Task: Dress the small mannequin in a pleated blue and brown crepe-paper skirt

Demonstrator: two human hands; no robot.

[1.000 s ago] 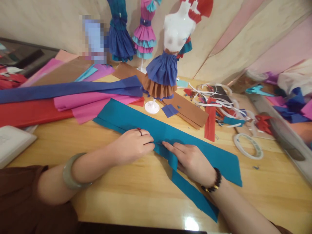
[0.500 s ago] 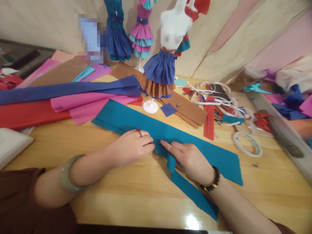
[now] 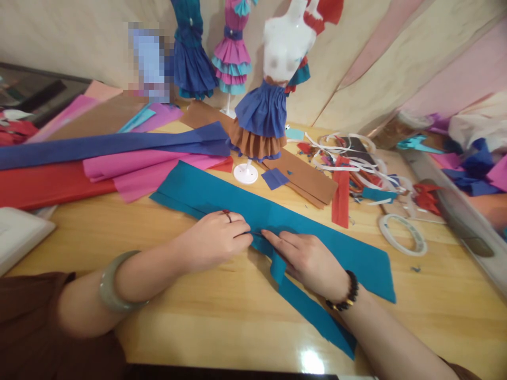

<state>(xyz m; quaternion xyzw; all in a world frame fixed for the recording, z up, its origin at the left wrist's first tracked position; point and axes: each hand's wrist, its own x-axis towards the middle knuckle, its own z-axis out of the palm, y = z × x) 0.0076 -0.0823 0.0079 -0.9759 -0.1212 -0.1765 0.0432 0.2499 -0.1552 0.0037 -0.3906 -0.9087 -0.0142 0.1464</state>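
A long folded sheet of teal crepe paper (image 3: 317, 232) lies slantwise on the table before me. My left hand (image 3: 222, 236) is closed, its fingertips pinching the near edge of the sheet around the middle. Just to the right, my right hand (image 3: 303, 258) presses on the paper with its index finger stretched toward the left fingertips; its thumb is hidden beneath. From under the right hand a narrow teal strip (image 3: 317, 311) curls out, parted from the sheet's near edge, and trails toward the table's front. A thin dark line shows between the two hands' fingertips.
Behind the sheet stands a white mannequin (image 3: 287, 47) in a blue and brown ruffled skirt. Blue (image 3: 119, 145), pink and red paper lies at left. A tape roll (image 3: 403, 235), brown paper (image 3: 304, 177) and tangled white strips (image 3: 348, 153) are at right, beside a clear bin (image 3: 471, 237).
Both hands keep nearly the same place on the teal paper. The whole view has shifted very slightly; nothing else visibly differs.
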